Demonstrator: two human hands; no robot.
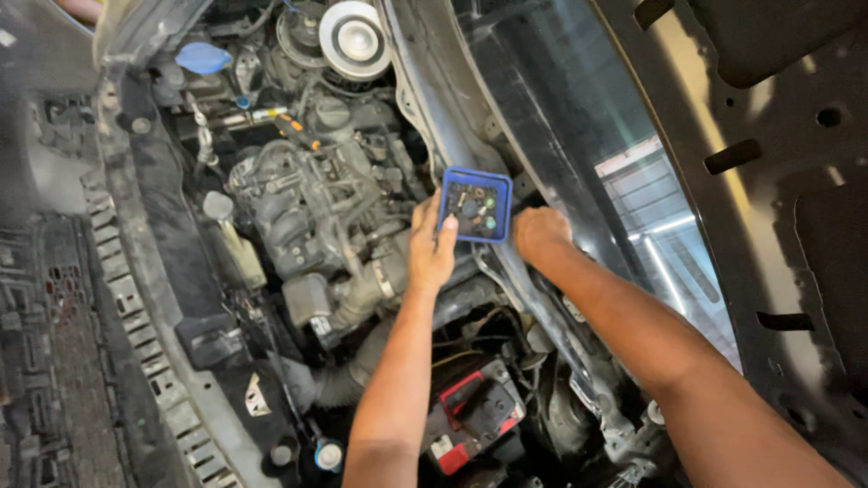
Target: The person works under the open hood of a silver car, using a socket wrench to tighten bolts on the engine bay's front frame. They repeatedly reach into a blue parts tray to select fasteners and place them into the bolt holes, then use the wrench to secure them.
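Now the left hand (432, 246) grasps the blue tray (476, 204) at its left edge, thumb on the rim, near the middle of the frame. The tray sits flat on the car body edge, so its small parts stay inside. The right hand (541, 231) rests clenched just beside the tray's right side, by the windshield (579, 117). To the left lies the engine (316, 199); the battery (475, 411) is lower.
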